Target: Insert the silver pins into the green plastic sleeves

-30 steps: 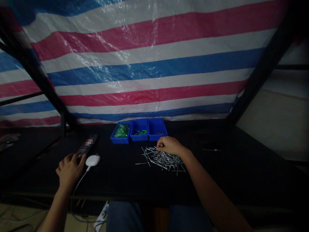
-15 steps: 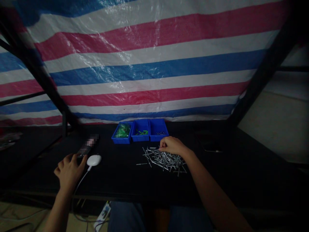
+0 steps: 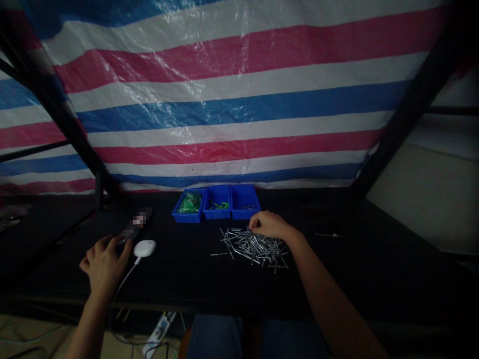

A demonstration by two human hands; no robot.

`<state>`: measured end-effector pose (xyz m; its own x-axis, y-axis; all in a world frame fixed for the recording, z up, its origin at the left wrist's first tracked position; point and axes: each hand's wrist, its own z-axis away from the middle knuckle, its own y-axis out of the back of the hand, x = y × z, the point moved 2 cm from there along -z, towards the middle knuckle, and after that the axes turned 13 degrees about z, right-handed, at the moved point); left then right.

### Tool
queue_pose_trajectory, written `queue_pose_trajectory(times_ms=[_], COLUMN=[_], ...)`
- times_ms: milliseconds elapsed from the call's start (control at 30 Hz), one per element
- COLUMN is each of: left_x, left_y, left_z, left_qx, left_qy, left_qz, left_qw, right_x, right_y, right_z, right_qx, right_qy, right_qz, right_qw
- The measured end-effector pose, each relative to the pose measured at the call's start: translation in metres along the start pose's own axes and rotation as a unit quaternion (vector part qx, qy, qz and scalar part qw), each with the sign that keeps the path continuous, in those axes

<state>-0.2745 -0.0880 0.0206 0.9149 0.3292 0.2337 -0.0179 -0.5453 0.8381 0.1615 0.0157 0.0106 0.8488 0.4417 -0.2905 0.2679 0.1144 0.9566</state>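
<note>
My right hand (image 3: 267, 224) rests at the back edge of a pile of silvery metal rivets (image 3: 256, 248), its fingers closed; what they pinch, if anything, is too small to make out. Off to the left, my left hand (image 3: 106, 262) lies with its fingers spread at the near end of a dark phone-like object (image 3: 130, 230). Beside it is a white round device (image 3: 144, 248) on a white cable. Behind the pile stand three blue bins: one with a green bag (image 3: 189, 203), one with small green pieces (image 3: 219, 205), and one with a few metal pieces (image 3: 247, 207).
A dark flat phone (image 3: 325, 227) lies on the black table (image 3: 179, 279) to the right. A striped plastic sheet (image 3: 232, 99) hangs behind, between dark frame posts. Below the table's front edge, a white power strip (image 3: 159, 335) and cables show.
My left hand has shifted slightly left and down. My right hand stays by the pile with its fingers closed. The view has moved a little.
</note>
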Motion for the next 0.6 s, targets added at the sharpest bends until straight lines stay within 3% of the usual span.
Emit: queue_pose_trajectory(times_ms=[200, 333, 467, 600], left_x=[0.001, 0.023, 0.069, 0.140], left_y=[0.005, 0.012, 0.024, 0.041], left_z=[0.003, 0.011, 0.015, 0.024], left_qx=[0.070, 0.102, 0.105, 0.076], left_qy=[-0.022, -0.109, -0.187, -0.276], left_qz=[0.030, 0.090, 0.153, 0.266], left_qw=[0.997, 0.985, 0.965, 0.920], right_x=[-0.002, -0.005, -0.006, -0.007], right_y=[-0.001, -0.003, -0.003, -0.002], right_z=[0.000, -0.001, -0.002, -0.002], right_qx=[0.003, 0.005, 0.012, 0.044], right_qy=[-0.005, -0.012, -0.004, 0.011], right_qz=[0.018, 0.020, 0.018, -0.004], right_qw=[1.000, 1.000, 1.000, 0.999])
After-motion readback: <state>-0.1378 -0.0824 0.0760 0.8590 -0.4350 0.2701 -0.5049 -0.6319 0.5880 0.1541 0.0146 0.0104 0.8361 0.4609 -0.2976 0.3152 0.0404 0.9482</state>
